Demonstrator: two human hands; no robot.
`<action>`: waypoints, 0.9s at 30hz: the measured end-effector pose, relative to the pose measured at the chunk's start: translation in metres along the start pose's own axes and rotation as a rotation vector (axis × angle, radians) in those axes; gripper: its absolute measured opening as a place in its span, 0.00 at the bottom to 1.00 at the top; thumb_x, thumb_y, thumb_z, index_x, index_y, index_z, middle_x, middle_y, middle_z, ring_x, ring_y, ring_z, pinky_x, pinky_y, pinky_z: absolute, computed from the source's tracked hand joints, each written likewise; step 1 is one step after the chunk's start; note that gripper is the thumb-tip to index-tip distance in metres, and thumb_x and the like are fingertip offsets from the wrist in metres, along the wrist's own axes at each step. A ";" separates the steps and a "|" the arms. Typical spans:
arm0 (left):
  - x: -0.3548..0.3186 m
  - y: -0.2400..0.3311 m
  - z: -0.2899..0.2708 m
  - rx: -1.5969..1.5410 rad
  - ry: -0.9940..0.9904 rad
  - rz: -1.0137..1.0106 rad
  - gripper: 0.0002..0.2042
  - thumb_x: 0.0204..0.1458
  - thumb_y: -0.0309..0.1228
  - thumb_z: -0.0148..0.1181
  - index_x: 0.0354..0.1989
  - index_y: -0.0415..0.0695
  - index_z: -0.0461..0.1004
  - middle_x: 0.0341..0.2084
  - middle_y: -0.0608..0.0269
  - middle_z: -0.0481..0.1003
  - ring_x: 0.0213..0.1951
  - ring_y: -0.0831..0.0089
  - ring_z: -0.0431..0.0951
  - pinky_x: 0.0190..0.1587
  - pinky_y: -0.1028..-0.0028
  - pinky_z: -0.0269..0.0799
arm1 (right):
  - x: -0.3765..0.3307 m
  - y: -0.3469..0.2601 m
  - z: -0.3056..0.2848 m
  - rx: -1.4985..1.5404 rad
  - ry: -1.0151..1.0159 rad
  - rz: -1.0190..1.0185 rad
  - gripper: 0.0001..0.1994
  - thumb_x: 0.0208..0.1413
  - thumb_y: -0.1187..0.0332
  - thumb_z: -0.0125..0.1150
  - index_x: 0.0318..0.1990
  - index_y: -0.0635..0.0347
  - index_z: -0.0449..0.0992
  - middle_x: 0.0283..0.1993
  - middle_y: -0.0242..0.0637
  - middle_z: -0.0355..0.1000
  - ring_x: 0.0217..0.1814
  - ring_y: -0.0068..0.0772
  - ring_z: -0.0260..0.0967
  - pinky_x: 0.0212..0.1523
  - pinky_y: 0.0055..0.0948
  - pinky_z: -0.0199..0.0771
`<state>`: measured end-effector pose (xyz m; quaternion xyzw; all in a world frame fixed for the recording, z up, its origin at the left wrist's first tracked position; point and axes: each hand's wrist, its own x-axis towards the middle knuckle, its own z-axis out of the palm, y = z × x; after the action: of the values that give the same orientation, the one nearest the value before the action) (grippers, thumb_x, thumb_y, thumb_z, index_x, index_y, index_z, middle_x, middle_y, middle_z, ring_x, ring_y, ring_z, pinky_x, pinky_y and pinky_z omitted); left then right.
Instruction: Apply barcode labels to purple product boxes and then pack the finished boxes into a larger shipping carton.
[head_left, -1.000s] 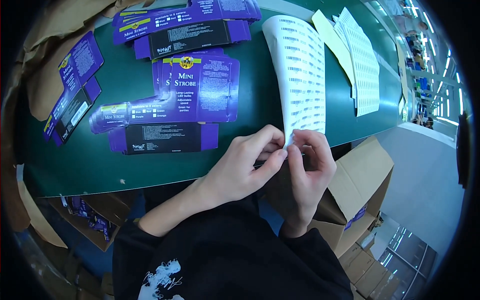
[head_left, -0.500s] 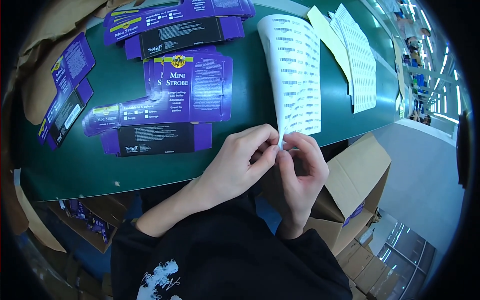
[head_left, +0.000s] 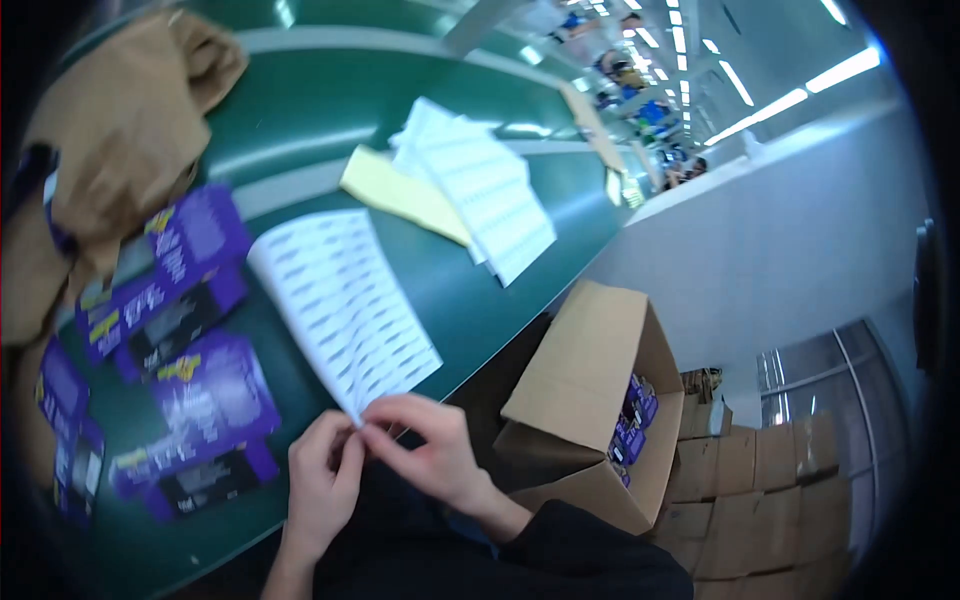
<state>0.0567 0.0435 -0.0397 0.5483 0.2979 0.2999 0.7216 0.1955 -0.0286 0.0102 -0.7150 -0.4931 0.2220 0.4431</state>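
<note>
A white sheet of printed barcode labels [head_left: 350, 300] lies on the green table with its near end raised and curled. My left hand [head_left: 324, 475] pinches that near corner between thumb and fingers. Close beside it, my right hand [head_left: 430, 448] is closed on the same corner, the two sets of fingertips almost touching. Whether a single label is between them is too small to tell. Left of the sheet lie flat purple cartons [head_left: 215, 395], with a second group of purple cartons [head_left: 190, 270] farther back.
More label sheets [head_left: 485, 195] and a yellow paper strip [head_left: 405, 195] lie farther back. Crumpled brown paper [head_left: 120, 150] covers the far left. An open cardboard box [head_left: 575, 365] with purple packages stands right of the table, before stacked cartons [head_left: 765, 470]. People are in the distance.
My view has swung to the right, so the table shifts left and more of the open box shows. Both hands keep their pinch on the sheet's near corner.
</note>
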 end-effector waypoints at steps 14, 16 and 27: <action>0.005 -0.002 0.007 -0.074 -0.091 -0.008 0.02 0.66 0.19 0.52 0.40 0.33 0.69 0.34 0.57 0.79 0.35 0.75 0.83 0.40 0.75 0.81 | 0.007 0.017 -0.019 0.011 0.017 0.046 0.07 0.60 0.73 0.66 0.40 0.68 0.80 0.33 0.39 0.79 0.32 0.24 0.77 0.36 0.24 0.77; 0.006 -0.005 0.005 -0.053 -0.112 0.001 0.01 0.66 0.19 0.51 0.41 0.33 0.69 0.35 0.56 0.79 0.35 0.74 0.83 0.40 0.74 0.82 | 0.009 0.021 -0.027 -0.009 0.080 0.087 0.08 0.60 0.70 0.65 0.39 0.68 0.79 0.32 0.39 0.79 0.31 0.24 0.77 0.34 0.24 0.77; 0.010 0.001 0.012 -0.034 -0.100 -0.042 0.04 0.65 0.19 0.54 0.37 0.31 0.69 0.30 0.56 0.79 0.33 0.72 0.85 0.36 0.73 0.83 | 0.005 0.021 -0.044 0.332 0.229 0.083 0.07 0.64 0.73 0.61 0.43 0.70 0.79 0.38 0.33 0.79 0.38 0.20 0.77 0.42 0.22 0.77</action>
<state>0.0721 0.0441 -0.0374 0.5440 0.2680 0.2620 0.7508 0.2414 -0.0450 0.0157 -0.6724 -0.3662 0.2357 0.5985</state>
